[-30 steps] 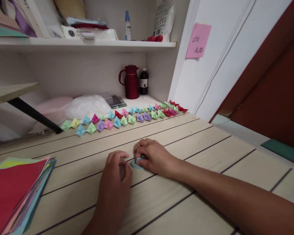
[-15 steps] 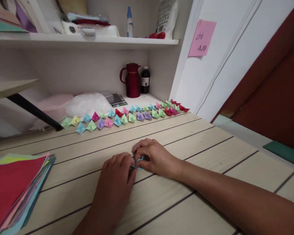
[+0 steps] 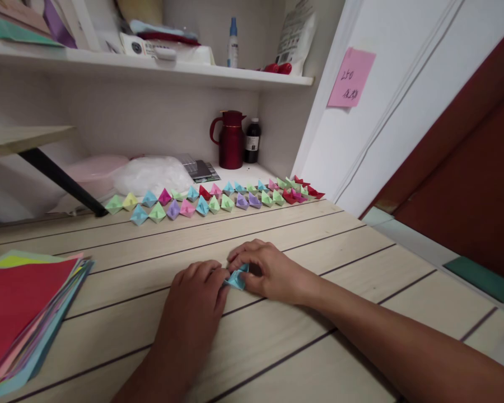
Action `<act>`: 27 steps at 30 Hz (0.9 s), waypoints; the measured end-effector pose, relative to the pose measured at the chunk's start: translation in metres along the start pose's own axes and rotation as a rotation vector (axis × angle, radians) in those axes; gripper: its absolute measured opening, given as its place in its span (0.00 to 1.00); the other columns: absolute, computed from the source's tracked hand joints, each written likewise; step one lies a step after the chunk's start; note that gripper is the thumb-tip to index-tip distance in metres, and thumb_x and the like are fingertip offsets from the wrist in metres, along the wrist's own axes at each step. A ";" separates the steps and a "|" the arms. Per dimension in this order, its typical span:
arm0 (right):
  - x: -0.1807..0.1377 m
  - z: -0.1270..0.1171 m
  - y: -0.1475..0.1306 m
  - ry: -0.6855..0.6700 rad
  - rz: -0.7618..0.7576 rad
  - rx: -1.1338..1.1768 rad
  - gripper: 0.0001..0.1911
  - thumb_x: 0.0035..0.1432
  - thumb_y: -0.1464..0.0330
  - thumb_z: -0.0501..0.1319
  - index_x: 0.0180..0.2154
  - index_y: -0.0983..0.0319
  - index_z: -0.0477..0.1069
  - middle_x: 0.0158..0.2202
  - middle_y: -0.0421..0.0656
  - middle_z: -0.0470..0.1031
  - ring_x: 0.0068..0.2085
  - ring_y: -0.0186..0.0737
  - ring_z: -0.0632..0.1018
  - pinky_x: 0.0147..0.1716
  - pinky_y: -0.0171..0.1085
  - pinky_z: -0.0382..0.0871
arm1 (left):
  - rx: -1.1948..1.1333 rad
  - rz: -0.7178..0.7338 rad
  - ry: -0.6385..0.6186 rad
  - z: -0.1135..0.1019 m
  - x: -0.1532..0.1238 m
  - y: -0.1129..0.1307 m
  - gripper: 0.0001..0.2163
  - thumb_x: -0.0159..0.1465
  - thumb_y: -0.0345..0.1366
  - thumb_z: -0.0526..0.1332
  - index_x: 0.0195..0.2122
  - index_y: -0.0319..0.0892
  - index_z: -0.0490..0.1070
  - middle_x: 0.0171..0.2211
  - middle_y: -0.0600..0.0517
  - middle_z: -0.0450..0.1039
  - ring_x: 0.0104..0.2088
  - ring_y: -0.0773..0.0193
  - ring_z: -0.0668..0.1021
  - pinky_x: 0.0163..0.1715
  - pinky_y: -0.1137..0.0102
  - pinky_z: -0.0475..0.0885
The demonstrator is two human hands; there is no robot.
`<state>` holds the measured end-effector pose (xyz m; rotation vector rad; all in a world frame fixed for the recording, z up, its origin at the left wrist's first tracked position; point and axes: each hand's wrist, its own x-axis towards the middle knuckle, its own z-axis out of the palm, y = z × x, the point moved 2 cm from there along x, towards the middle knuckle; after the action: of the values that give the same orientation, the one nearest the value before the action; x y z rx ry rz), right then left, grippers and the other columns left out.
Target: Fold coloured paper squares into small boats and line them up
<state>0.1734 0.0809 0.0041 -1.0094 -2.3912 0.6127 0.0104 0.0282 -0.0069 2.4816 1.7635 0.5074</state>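
Between my two hands, low over the wooden table, is a small folded piece of light-blue paper point(image 3: 237, 279). My left hand point(image 3: 201, 285) pinches its left end with thumb and fingers. From the other side my right hand point(image 3: 264, 268) grips its right end, fingers curled over the top and thumb below. Parts of the paper are hidden behind the fingers. Farther back, two rows of folded paper boats point(image 3: 202, 206) in several colours stretch along the table's back edge.
A stack of coloured paper sheets point(image 3: 29, 302), red on top, lies at the left. Behind the boats are a plastic bag point(image 3: 151, 176), a dark red jug point(image 3: 231, 143) and a dark bottle point(image 3: 252, 143). A black bracket point(image 3: 63, 182) slants down at the left.
The blue paper shows more of its face between my fingers and appears opened and tilted toward me. Both hands stay at nearly the same place; the camera view has shifted slightly.
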 end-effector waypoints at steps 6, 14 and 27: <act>0.001 0.006 -0.001 0.043 -0.004 -0.069 0.16 0.48 0.80 0.58 0.36 0.59 0.77 0.42 0.41 0.79 0.45 0.43 0.74 0.48 0.41 0.65 | 0.031 0.002 -0.030 -0.001 0.000 0.003 0.13 0.64 0.29 0.56 0.48 0.46 0.73 0.50 0.48 0.74 0.50 0.51 0.73 0.48 0.53 0.67; -0.002 -0.001 -0.010 -0.024 0.030 -0.288 0.10 0.53 0.77 0.60 0.35 0.60 0.75 0.39 0.43 0.78 0.42 0.43 0.75 0.42 0.38 0.66 | 0.034 -0.023 -0.037 -0.002 0.000 0.006 0.09 0.64 0.31 0.57 0.45 0.46 0.73 0.49 0.49 0.74 0.50 0.51 0.73 0.48 0.53 0.67; 0.001 0.008 -0.008 0.068 0.024 -0.129 0.04 0.52 0.74 0.66 0.30 0.60 0.74 0.36 0.40 0.79 0.42 0.42 0.74 0.44 0.39 0.62 | -0.075 -0.088 0.007 -0.005 -0.002 -0.002 0.02 0.63 0.31 0.60 0.34 0.44 0.71 0.42 0.50 0.76 0.45 0.53 0.74 0.44 0.58 0.67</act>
<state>0.1634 0.0751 0.0024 -1.0957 -2.3866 0.4295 0.0067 0.0268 -0.0033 2.3435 1.8113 0.5657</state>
